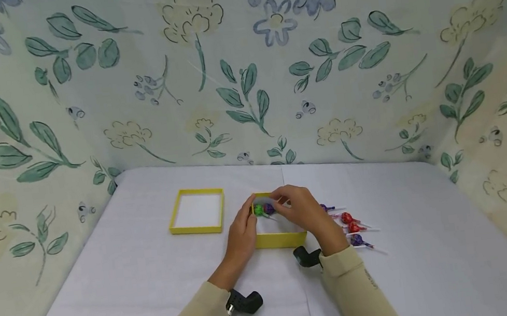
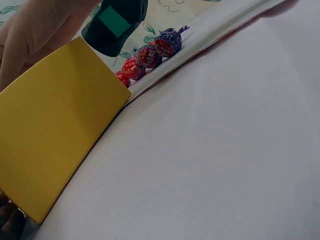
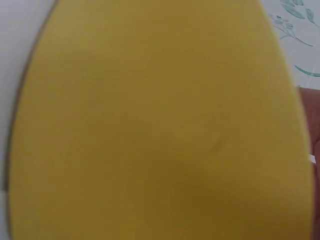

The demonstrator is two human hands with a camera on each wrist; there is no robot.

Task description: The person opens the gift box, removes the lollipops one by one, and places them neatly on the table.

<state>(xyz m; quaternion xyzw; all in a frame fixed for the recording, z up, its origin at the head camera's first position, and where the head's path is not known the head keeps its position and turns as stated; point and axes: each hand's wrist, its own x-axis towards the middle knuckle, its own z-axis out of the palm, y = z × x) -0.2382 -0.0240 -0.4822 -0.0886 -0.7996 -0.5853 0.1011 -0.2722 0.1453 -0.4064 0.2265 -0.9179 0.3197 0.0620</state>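
Observation:
A yellow box (image 1: 281,240) with a white inside sits on the white-covered table, its outer wall filling much of both wrist views. My left hand (image 1: 242,235) holds it at the left side, fingers along the wall. Inside, toward the far left corner, lie a green lollipop (image 1: 258,210) and a purple lollipop (image 1: 268,208). My right hand (image 1: 304,209) reaches over the right side into the box, its thumb and curled fingers pinching at the purple lollipop. Part of the box's inside is hidden behind the right hand.
The yellow-rimmed lid (image 1: 196,231) lies left of the box, white inside up. Right of the box, several red and purple lollipops (image 1: 354,227) lie in a row, partly behind my right wrist. A floral cloth (image 1: 246,96) hangs behind the table (image 1: 432,242).

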